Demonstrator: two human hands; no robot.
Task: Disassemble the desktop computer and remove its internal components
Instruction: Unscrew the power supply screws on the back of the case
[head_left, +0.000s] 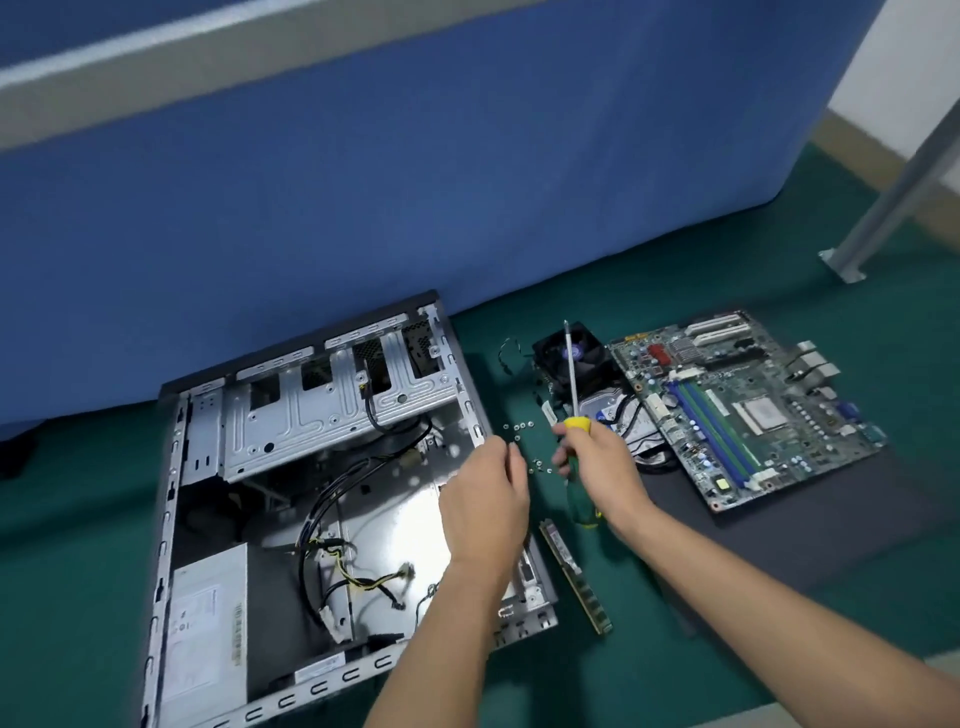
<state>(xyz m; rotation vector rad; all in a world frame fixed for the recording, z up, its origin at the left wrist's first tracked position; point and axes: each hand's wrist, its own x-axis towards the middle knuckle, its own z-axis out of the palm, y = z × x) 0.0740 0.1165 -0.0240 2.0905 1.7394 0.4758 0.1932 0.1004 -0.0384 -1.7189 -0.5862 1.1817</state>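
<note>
At lower left lies an open grey metal computer case (291, 499). The right hand (597, 462) grips a green-and-yellow-handled screwdriver (576, 415) at centre, shaft up, while the left hand (483, 499) hovers beside it.

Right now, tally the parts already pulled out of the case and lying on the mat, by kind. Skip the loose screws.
Motherboard: 1
Cooler fan: 1
Hard drive: 1, partly hidden under the fan and board
RAM stick: 1, loose on the mat
Total: 4
</note>
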